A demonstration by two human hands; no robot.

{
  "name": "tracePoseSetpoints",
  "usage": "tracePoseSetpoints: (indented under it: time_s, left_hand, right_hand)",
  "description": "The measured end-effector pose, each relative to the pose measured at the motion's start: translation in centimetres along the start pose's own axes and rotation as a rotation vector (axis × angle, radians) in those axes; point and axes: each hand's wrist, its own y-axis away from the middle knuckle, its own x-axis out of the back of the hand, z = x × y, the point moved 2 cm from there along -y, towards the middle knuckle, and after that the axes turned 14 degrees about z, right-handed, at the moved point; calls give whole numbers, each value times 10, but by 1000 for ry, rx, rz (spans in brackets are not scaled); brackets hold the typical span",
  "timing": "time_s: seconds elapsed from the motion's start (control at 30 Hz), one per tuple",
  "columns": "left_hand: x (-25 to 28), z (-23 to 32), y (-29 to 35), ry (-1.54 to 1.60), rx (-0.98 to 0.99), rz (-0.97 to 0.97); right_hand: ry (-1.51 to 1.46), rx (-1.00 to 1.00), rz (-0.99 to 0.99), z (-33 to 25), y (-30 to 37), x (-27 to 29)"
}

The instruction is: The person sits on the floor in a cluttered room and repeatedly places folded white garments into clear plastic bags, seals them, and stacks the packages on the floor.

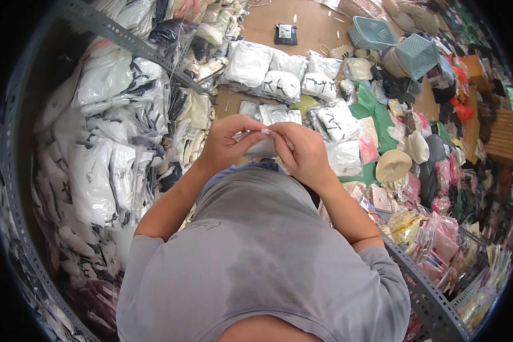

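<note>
Storeroom floor (313,34), brown where bare, carries packed goods on most sides. Perforated grey metal racking (128,42) crosses the upper left, its edges bowed by the lens. Stacked white bagged goods (91,176) fill the left side. At lower centre is the person's grey shirt (256,222), marked by a darker patch. White bagged bundles (248,61) lie in rows on the floor ahead, beyond the hands. Farther off, to the upper right, are a blue-green basket (373,33) and a paler basket (416,57); nearer, a cream hat (393,165) lies to the right of the hands.

Both hands are raised in front of the torso, close together and level with each other. The left hand (225,145) has thumb and forefinger closed together at the near side of the gap. The right hand (302,151) is pinched likewise from the opposite side. Below and between them shows a pale sheet-like item (259,149), partly covered by the fingers; whether it joins the pinched piece cannot be determined.

Smallest item noted: a small white piece (265,131), located between the fingertips. Its visible length runs roughly left to right, from one pinch toward the other. The right thumb and forefinger appear nearer; firm contact on the left cannot be confirmed.
</note>
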Motion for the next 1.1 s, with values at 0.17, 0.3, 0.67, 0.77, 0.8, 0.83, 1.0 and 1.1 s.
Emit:
tracePoseSetpoints:
  time_s: [0.17, 0.3, 0.67, 0.77, 0.8, 0.83, 1.0, 1.1]
  left_hand:
    - [-3, 2, 4, -73, -58, -4]
    - [1, 4, 7, -103, -204, 9]
    - [64, -44, 22, -259, -100, 83]
    - [85, -67, 20, -301, -66, 96]
    - [91, -73, 17, -289, -46, 82]
    - [96, -79, 13, -276, -27, 67]
    - [102, -109, -19, -154, 35, 9]
    - [104, -131, -46, -99, 70, -35]
  right_hand:
    - [30, 63, -40, 4, 6, 3]
    - [-15, 157, -8, 3, 5, 2]
    - [8, 100, 141, 11, -9, 21]
    - [54, 32, 224, 16, -9, 33]
    - [65, -3, 251, 17, -8, 37]
    - [77, -37, 280, 18, -6, 40]
    - [108, -92, 310, 21, -6, 31]
    - [55, -189, 438, 23, -13, 16]
